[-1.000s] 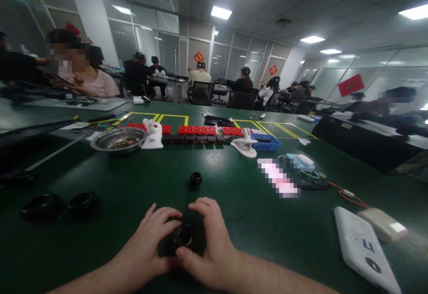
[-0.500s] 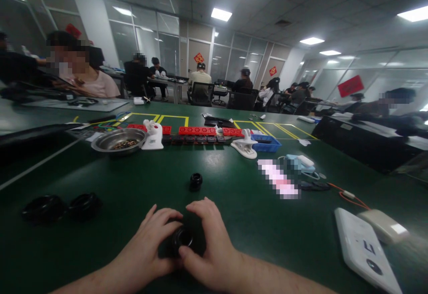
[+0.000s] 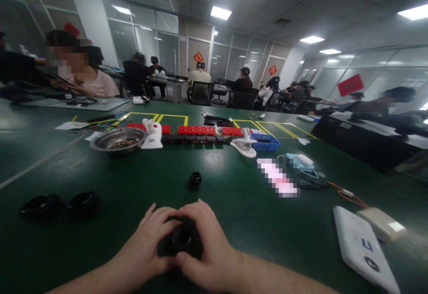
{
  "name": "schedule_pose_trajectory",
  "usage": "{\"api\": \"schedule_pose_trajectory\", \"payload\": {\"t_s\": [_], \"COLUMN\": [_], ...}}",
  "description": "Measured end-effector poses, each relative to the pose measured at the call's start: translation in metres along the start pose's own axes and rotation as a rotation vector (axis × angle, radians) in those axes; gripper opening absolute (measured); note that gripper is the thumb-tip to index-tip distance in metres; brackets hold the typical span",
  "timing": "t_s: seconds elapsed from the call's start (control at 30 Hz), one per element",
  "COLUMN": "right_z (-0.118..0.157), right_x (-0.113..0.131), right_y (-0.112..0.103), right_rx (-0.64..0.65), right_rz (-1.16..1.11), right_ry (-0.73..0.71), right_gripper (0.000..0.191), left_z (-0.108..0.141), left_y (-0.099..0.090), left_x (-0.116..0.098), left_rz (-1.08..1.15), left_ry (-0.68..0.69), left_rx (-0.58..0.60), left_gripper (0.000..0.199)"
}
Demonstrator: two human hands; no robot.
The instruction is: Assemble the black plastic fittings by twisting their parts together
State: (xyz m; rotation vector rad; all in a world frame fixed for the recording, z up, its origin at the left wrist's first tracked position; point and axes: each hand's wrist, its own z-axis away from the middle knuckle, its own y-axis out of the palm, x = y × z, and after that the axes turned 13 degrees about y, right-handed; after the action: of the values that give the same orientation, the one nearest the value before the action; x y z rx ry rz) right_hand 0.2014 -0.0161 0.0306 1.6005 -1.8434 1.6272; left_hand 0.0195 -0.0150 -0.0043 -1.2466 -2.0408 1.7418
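Our right hand (image 3: 211, 251) has curled toward our left hand (image 3: 152, 236); both cup a black ring (image 3: 177, 243), grip unclear. Beyond it a small ring (image 3: 195, 183), leftward two rings (image 3: 83, 209), lie untouched.

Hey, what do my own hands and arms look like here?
Your left hand and right hand are bare, with no gloves, rings or bracelets visible. Both forearms are bare too; no sleeve, watch or clear marking shows on the parts in view.

Glossy black ring (image 3: 175, 240) — hole showing, between left hand (image 3: 150, 240) and right hand (image 3: 211, 247)
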Motion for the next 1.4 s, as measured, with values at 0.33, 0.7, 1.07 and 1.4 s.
{"api": "schedule_pose_trajectory", "payload": {"t_s": [0.33, 0.7, 1.07, 1.4], "right_z": [0.0007, 0.0005, 0.0015, -0.0006], "right_x": [-0.0031, -0.0040, -0.0026, 0.0018], "right_y": [0.0043, 0.0058, 0.0014, 0.0017], "right_rx": [-0.044, -0.071, -0.057, 0.028], "right_rz": [0.057, 0.068, 0.030, 0.020], "right_ry": [0.109, 0.109, 0.001, -0.013], "right_gripper": [0.038, 0.045, 0.055, 0.048], "left_z": [-0.0022, 0.0003, -0.0013, -0.0008], "left_y": [-0.0035, 0.0011, -0.0022, -0.0015], "left_x": [-0.0042, 0.0000, -0.0021, -0.0011], "left_rz": [0.009, -0.017, -0.002, 0.014], "left_ry": [-0.026, -0.006, -0.016, -0.013], "left_rx": [-0.003, -0.006, 0.002, -0.001], "left_gripper": [0.043, 0.039, 0.034, 0.043]}}
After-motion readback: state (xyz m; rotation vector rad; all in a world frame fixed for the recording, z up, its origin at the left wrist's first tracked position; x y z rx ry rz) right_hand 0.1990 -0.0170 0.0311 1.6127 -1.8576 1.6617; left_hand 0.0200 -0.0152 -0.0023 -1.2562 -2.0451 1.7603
